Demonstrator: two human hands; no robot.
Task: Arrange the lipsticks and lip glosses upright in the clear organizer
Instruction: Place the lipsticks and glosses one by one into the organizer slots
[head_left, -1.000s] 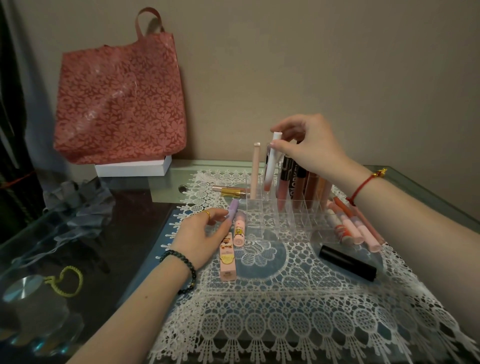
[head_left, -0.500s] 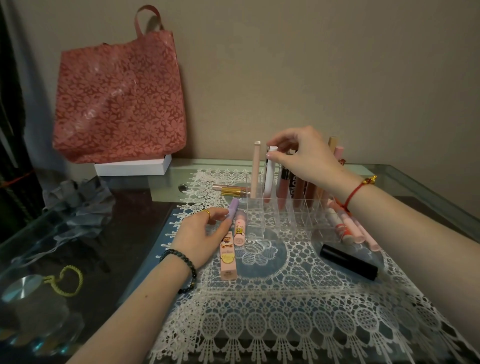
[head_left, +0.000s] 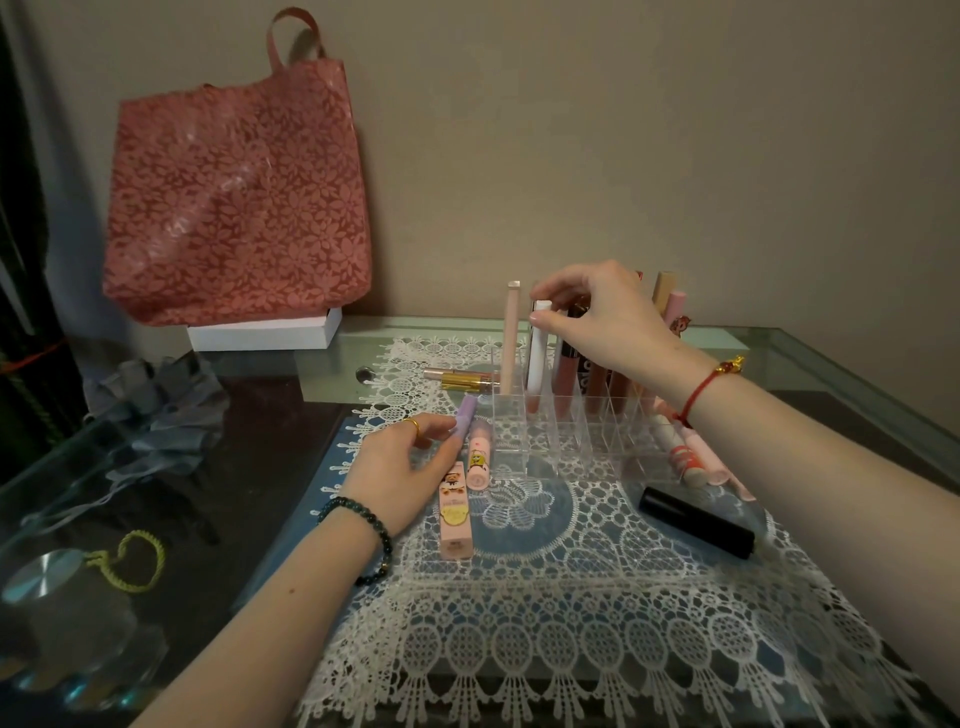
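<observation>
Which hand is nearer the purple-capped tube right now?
Left. The left hand holds the purple-capped tube at its fingertips; the right hand is farther back and to the right, above the clear organizer, pinching the white tube standing in it.

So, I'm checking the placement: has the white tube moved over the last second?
Yes. The white tube has dropped lower beside the standing pink stick, into the clear organizer.

Hidden caps
The right hand (head_left: 602, 322) is covering the tops of several upright tubes (head_left: 563, 371); the wrist (head_left: 670, 371) is blocking loose tubes (head_left: 691, 462).
</observation>
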